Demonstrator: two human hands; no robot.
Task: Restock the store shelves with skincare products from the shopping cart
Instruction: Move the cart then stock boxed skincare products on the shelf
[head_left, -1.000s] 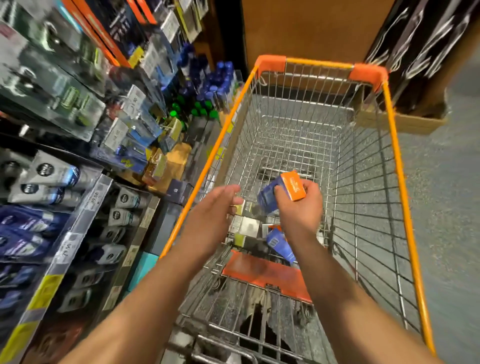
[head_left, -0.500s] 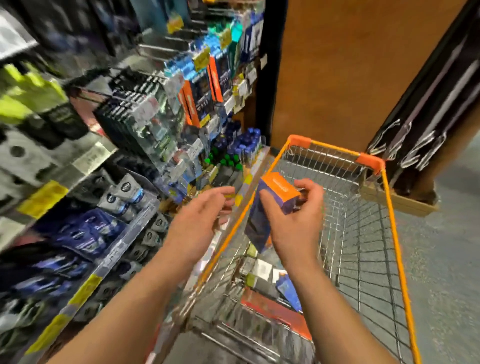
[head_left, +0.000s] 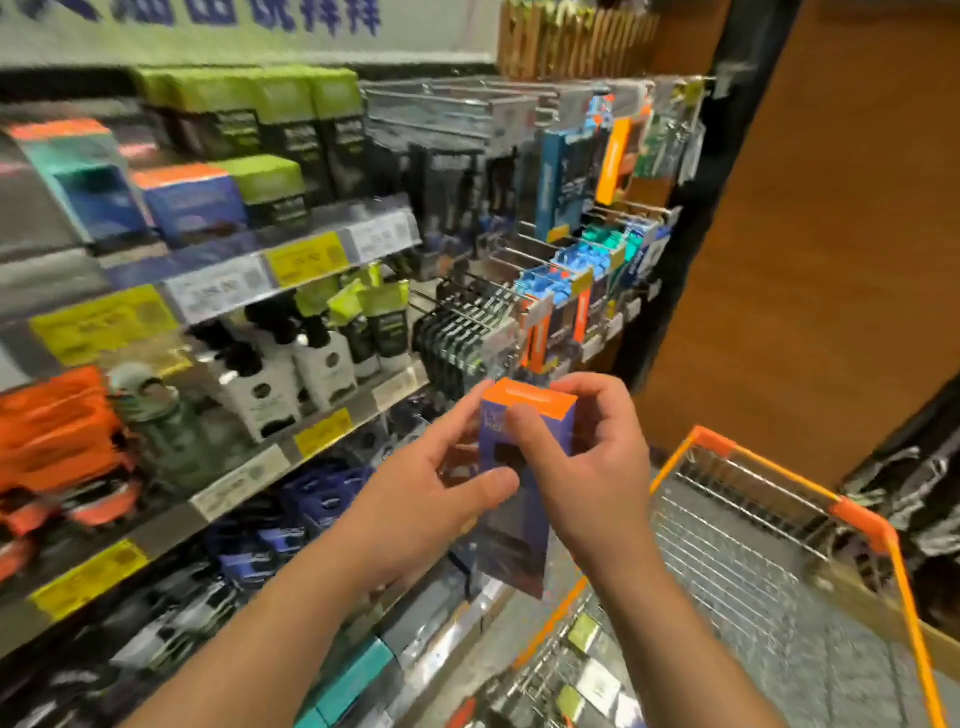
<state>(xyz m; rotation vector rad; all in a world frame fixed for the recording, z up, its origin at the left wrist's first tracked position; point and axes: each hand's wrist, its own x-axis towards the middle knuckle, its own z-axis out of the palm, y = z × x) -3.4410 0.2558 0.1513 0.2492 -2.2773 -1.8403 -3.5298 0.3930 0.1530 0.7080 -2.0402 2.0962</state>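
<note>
Surroundings beyond the restocking area.
A brown wall (head_left: 831, 234) fills the right side; a wooden picket trim (head_left: 571, 41) runs along the far top, left of it a white banner (head_left: 234, 26) with blurred blue characters; grey floor (head_left: 857, 691) lies near right.

Both hands, left hand (head_left: 426, 499) and right hand (head_left: 582, 467), hold an upright blue box (head_left: 519, 499) with an orange top before stocked shelves (head_left: 311, 260), beside a wire cart (head_left: 779, 519).
</note>
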